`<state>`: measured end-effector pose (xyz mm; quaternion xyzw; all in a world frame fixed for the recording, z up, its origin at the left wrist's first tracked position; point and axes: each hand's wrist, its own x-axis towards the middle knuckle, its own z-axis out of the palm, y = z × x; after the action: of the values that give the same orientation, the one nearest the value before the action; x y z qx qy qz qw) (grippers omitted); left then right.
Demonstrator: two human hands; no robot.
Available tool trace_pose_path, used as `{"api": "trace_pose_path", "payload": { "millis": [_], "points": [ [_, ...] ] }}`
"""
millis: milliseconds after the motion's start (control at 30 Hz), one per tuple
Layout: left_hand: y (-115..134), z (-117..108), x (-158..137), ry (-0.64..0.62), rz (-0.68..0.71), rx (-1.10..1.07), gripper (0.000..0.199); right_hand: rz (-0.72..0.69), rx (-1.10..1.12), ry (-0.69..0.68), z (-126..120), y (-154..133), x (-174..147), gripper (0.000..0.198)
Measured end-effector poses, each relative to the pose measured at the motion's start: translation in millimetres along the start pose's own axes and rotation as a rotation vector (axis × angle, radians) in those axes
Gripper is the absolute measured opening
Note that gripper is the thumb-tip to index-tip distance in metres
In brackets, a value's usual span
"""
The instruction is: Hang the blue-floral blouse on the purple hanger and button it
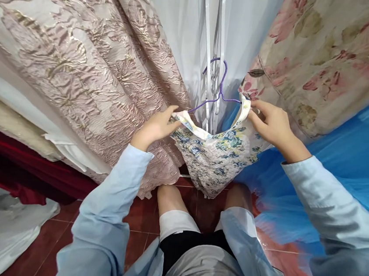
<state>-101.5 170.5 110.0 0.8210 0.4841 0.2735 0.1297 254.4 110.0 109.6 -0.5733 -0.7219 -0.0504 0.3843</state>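
A sleeveless floral dress [222, 153], white with blue and yellow flowers, hangs in front of me on a purple hanger [222, 82]. My left hand [159, 126] pinches its left shoulder strap between thumb and fingers. On the other side, my right hand [271, 123] grips the right strap near the hanger's end. The neckline spreads between both hands, and the hanger's hook points up and away from me. White straps [210, 48] hang down behind the hook; whether they touch it I cannot tell.
Pink brocade fabric with gold relief [90, 58] hangs at left, beside dark red cloth [30, 161]. To the right are a cream floral garment [334, 61] and blue tulle [339, 172]. White fabric [174, 9] hangs behind. The floor has red tiles [143, 212].
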Motion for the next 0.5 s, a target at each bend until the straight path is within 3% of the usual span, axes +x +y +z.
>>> {"api": "trace_pose_path", "payload": {
  "millis": [133,267,500],
  "points": [
    [25,24,17,0.168,0.137,-0.136,0.028,-0.013,-0.032,-0.008,3,-1,0,0.037],
    [44,42,44,0.299,0.142,-0.312,0.013,0.041,-0.067,0.069,5,2,9,0.034],
    [44,49,46,0.378,0.144,-0.325,0.033,0.063,-0.016,0.114,-2,9,28,0.039]
  ]
}}
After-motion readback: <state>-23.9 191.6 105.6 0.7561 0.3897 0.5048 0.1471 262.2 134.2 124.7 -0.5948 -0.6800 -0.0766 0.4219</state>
